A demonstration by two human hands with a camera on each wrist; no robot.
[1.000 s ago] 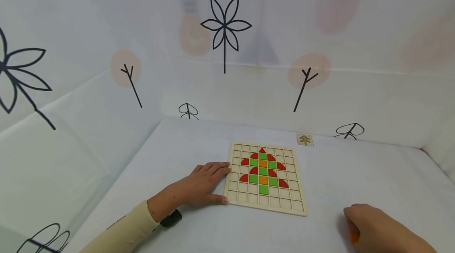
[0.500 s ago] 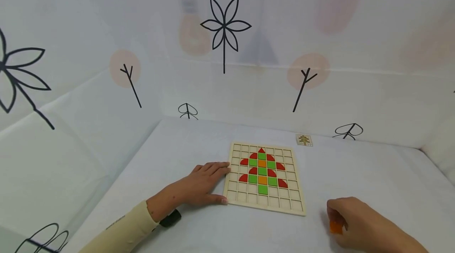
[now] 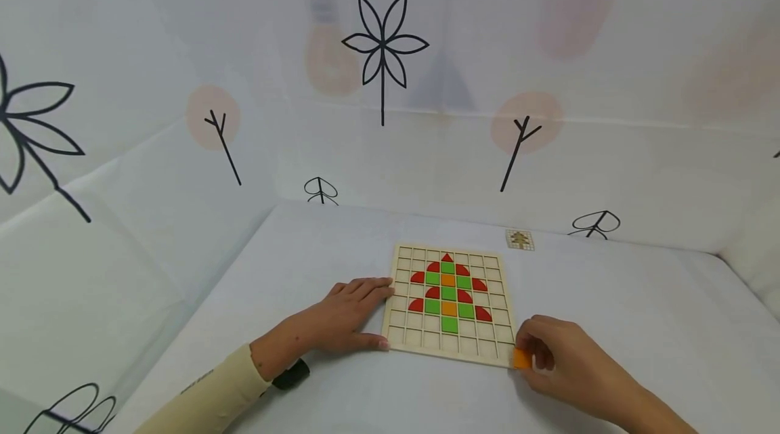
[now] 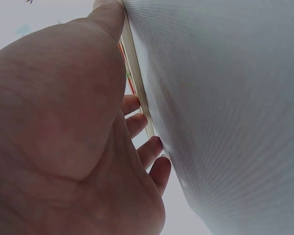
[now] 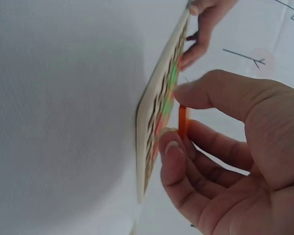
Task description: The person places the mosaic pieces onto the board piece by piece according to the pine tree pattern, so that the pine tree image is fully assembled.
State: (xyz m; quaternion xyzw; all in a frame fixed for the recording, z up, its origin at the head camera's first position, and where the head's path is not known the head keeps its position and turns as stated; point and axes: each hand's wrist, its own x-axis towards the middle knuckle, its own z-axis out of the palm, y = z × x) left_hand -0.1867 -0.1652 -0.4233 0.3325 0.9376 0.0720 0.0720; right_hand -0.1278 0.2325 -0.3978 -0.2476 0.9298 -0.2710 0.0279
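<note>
A pale wooden grid board (image 3: pixel 420 339) lies on the white surface, with red, green and orange pieces set in its cells as a tree shape. My left hand (image 3: pixel 344 319) rests flat at its left edge, fingertips and thumb touching the rim; the left wrist view shows the fingers (image 4: pixel 149 152) along the board's side. Between thumb and fingers, my right hand (image 3: pixel 573 366) pinches an orange square tile (image 3: pixel 522 358) at the board's near right corner. Seen from the right wrist, the orange tile (image 5: pixel 183 121) is edge-on, raised above the board (image 5: pixel 146 142).
Behind the board lies a small card (image 3: pixel 520 240) printed with a gridded tree. A black object (image 3: pixel 291 374) sits under the left wrist. White cloth walls (image 3: pixel 451 170) with plant drawings enclose the back and left.
My right hand has moved left and away from me with the orange tile, from the right of the surface to the board's near right corner. The left hand stays put.
</note>
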